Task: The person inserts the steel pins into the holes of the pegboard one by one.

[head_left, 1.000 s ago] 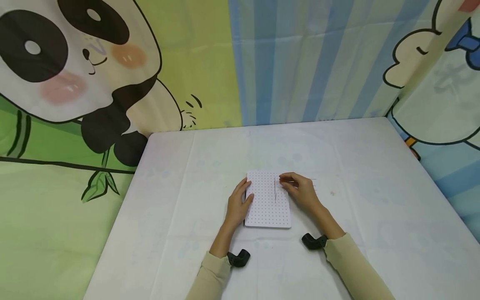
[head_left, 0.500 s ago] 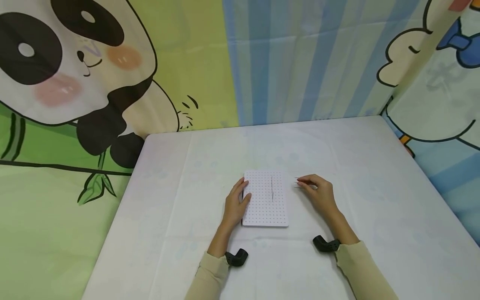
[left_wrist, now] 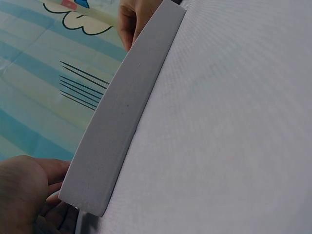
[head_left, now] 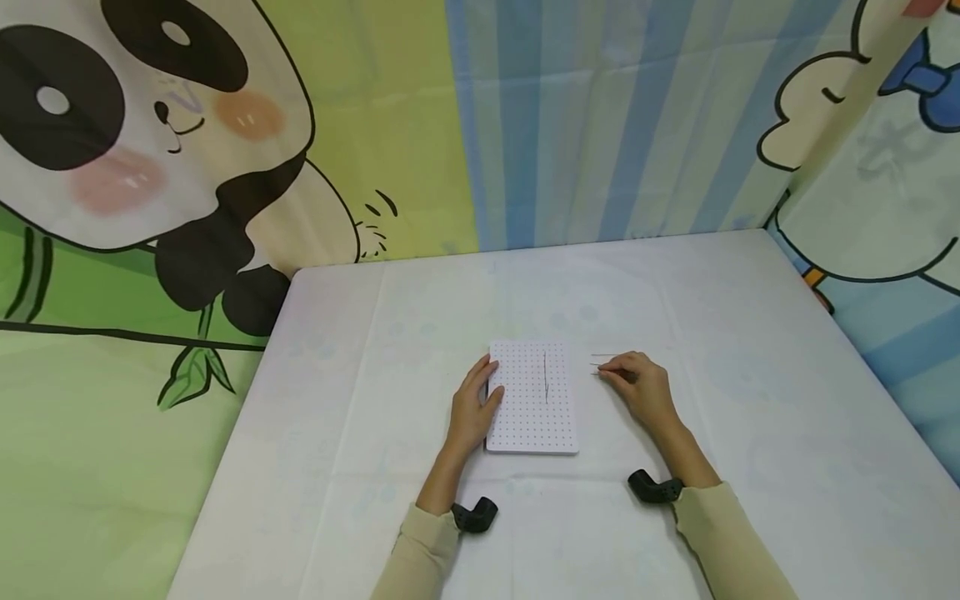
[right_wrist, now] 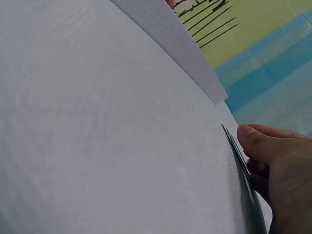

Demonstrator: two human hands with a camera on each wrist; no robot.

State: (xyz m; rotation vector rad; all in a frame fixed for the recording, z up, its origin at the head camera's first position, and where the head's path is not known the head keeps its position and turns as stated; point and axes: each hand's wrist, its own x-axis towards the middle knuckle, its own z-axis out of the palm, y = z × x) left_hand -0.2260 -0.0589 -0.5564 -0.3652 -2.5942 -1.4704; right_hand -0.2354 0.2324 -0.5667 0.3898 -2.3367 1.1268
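Note:
A white pegboard (head_left: 525, 429) dotted with small holes lies on the table. My left hand (head_left: 471, 415) rests along its left side, fingers extended, thumb tip on the board's edge. Several thin dark needle-like rods (left_wrist: 80, 87) stand upright in the board, a row in the left wrist view. To the right of the board, loose rods (head_left: 603, 355) of the same kind lie on the table. My right hand (head_left: 647, 392) is at these, thumb and index fingertips close together. In the right wrist view its fingertips are beside a few pointed rods (right_wrist: 239, 152); whether one is pinched is unclear.
A white cloth covers the table (head_left: 405, 350). Behind it hangs a printed curtain (head_left: 570, 125) with a panda and blue stripes. Each wrist wears a black camera; the right camera (head_left: 654, 487) sits just above the tabletop.
My right hand has moved right, from above the board's right part to the loose rods, then settled slightly lower there. The left hand has stayed on the board; the view shifted slightly.

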